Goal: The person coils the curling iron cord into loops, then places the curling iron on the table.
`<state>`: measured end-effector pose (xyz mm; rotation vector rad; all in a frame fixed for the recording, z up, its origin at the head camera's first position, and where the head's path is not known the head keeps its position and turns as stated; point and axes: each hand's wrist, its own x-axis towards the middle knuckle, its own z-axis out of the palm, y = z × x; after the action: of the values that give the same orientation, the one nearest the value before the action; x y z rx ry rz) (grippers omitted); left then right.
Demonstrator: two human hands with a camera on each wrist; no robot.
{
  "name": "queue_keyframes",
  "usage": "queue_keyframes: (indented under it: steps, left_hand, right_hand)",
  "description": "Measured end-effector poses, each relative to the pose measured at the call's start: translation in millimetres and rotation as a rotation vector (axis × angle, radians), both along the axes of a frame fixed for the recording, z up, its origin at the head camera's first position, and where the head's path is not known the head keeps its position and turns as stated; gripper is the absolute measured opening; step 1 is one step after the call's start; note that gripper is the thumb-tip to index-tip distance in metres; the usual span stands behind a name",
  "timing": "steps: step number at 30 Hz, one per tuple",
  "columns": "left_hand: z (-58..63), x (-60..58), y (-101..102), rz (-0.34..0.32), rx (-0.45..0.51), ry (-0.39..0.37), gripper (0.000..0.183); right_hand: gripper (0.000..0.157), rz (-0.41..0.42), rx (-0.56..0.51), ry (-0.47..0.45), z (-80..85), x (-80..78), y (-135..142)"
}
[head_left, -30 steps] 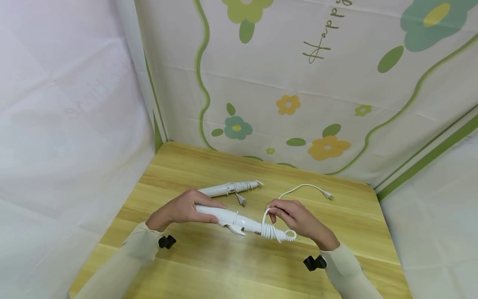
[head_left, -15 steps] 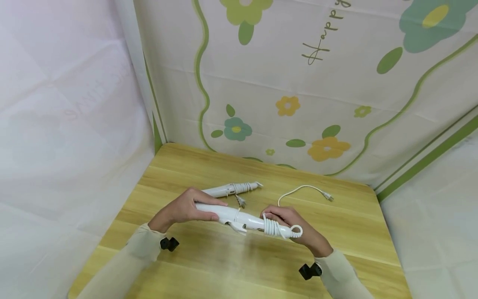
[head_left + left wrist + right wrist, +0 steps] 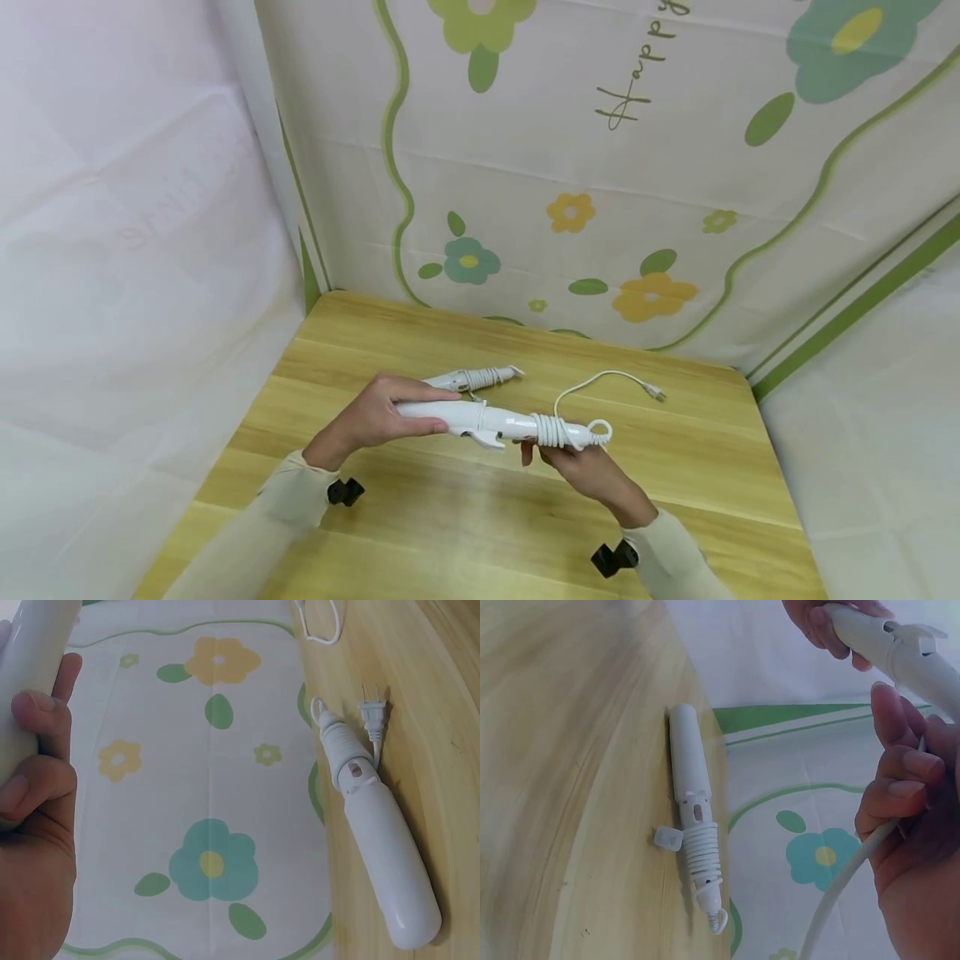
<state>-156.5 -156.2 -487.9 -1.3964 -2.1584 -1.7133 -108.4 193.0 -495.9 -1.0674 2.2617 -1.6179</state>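
A white curling iron (image 3: 517, 423) is held up level above the table, its clamp lever (image 3: 489, 439) on the near side. My left hand (image 3: 375, 417) grips its thick barrel end, fingers on one side and thumb on the other. Several turns of white cord (image 3: 551, 431) wrap the handle end, which finishes in a small loop. Below those turns is my right hand (image 3: 596, 477); in the right wrist view its curled fingers hold the loose cord (image 3: 840, 881). The handle partly hides that hand in the head view.
A second white curling iron (image 3: 390, 855), its cord wound round the handle, lies on the wooden table (image 3: 420, 517) behind the left hand. The held iron's free plug (image 3: 656, 392) lies at the back right. Flower-printed cloth (image 3: 525, 167) walls the back; white cloth hangs at both sides.
My right hand has brought the cord from the far side of the handle down underneath it. The curling iron has risen slightly and turned more level; the left hand keeps its grip.
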Motion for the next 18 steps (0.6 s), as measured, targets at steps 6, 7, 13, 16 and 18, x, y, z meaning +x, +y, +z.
queue_keyframes:
  steps: [6,7,13,16,18]
  left_hand:
    - [-1.3,-0.2,5.4,0.061,0.031,0.085,0.043]
    - [-1.4,-0.4,6.4,0.075,0.036,0.11,0.044]
    - [-3.5,-3.7,10.7,0.177,0.042,0.29,0.045]
    - [-5.5,-5.6,10.2,0.253,0.026,0.355,0.044]
    - [-6.9,-6.3,8.5,0.309,0.011,0.378,0.045]
  right_hand:
    - [0.033,-0.011,-0.096,-0.041,-0.3,-0.9,-5.4]
    - [0.033,-0.022,-0.107,-0.043,-0.7,-1.3,-6.3]
    - [0.031,-0.164,-0.12,-0.082,-3.5,-2.9,-13.2]
    - [0.033,-0.227,-0.096,-0.107,-4.6,-2.4,-16.2]
    - [0.035,-0.248,-0.074,-0.104,-5.4,-1.9,-17.4]
